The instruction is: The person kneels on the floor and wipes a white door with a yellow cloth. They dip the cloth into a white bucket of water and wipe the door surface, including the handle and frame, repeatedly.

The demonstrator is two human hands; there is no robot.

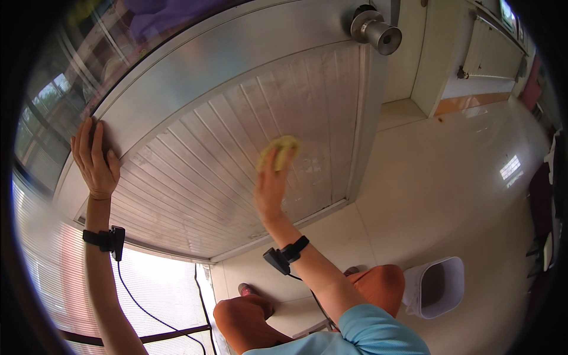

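A silver metal door (186, 97) with a ribbed lower panel (230, 177) fills the view in front of me. My right hand (271, 188) presses a yellow cloth or sponge (284, 146), blurred, against the ribs near the panel's middle. Smudges and wet-looking marks show on the panel to the right of it. My left hand (94, 159) lies against the door frame at the left, its fingers spread a little and holding nothing. A round metal door knob (377, 33) sticks out at the door's upper right.
A white plastic bin (441, 288) with dark contents stands on the glossy tiled floor (426, 186) right of my knee. Glass (53, 102) is set above the metal panel. A mesh screen (151, 284) hangs at lower left. Cables (151, 315) run from both wrist straps.
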